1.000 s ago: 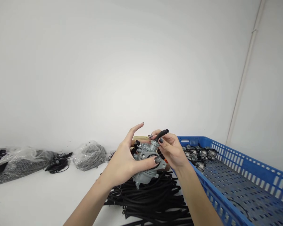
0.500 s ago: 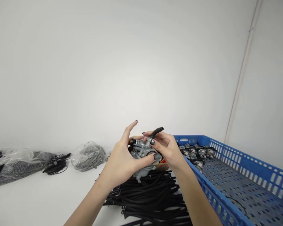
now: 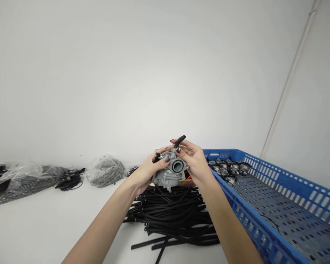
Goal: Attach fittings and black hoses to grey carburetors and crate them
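Note:
A grey metal carburetor [image 3: 172, 172] is held up in front of me, its round bore facing the camera. My left hand [image 3: 145, 172] grips it from the left, fingers wrapped round its body. My right hand [image 3: 194, 163] holds it from the right, and its fingertips pinch a short black hose [image 3: 180, 140] that sticks up from the top of the carburetor. Below the hands lies a pile of black rubber hoses [image 3: 173, 216] on the white table.
A blue perforated plastic crate [image 3: 277, 187] stands at the right, with several carburetors [image 3: 228, 170] at its far end. Clear bags of small metal parts [image 3: 106, 175] and black wire bundles [image 3: 70, 180] lie along the back wall at the left. The white table [image 3: 44, 227] runs left.
The carburetor has been turned so that its round bore now faces me. My left index finger, raised before, has closed onto the body. Both hands sit slightly higher in view.

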A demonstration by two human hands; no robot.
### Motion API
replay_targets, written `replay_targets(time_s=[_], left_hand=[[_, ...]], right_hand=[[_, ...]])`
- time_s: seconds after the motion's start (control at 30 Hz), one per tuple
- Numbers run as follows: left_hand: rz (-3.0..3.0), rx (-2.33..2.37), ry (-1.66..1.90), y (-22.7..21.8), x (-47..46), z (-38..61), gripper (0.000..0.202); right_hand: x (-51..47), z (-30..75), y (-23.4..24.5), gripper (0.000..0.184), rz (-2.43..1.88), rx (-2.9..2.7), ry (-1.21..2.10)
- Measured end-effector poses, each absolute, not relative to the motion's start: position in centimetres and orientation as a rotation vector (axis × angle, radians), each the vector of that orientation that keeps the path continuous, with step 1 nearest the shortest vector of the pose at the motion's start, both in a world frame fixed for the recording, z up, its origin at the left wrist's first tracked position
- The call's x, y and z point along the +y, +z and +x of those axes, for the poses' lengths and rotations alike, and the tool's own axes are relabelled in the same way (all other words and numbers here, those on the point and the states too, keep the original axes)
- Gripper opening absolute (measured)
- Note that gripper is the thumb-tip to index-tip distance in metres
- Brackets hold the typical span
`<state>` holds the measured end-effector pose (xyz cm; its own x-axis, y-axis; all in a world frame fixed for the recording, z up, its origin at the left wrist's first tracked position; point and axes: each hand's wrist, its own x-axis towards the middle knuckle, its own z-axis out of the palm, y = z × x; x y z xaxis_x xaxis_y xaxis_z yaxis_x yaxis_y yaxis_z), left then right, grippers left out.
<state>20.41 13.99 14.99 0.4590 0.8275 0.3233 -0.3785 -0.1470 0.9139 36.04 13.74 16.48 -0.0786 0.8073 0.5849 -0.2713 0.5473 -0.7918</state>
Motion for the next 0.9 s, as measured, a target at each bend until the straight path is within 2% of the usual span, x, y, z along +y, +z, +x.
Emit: replay_targets(time_s=[0.13, 0.3, 0.5, 0.6, 0.7, 0.9], left_hand=[[1.087, 0.553, 1.242, 15.1, 13.8, 21.5, 0.054], [0.765, 0.492, 1.57, 16.4, 13.3, 20.9, 0.035], [0.387, 0.418, 1.957, 18.7, 12.9, 17.7, 0.033], [0.319, 0.409, 2.021, 19.4, 12.5, 16.6, 0.028], [0.293, 0.366, 2.05, 19.7, 11.9, 16.1, 0.026], [0.32, 0.339, 2.041, 19.9, 11.1, 16.4, 0.021]], right_hand=[[15.5, 37.0, 16.3, 0.036, -0.539, -1.311, 0.847], [15.7, 38.6, 16.2, 0.015, -0.885, -1.687, 0.504], [17.8, 35.6, 11.5, 0.017, -1.477, -2.578, 0.465], [19.4, 33.7, 8.6, 0.01, -1.577, -2.62, 0.438], [20.4, 33.0, 6.8, 0.015, -1.573, -2.614, 0.376], [21.3, 33.5, 6.5, 0.012, -1.439, -2.531, 0.358]])
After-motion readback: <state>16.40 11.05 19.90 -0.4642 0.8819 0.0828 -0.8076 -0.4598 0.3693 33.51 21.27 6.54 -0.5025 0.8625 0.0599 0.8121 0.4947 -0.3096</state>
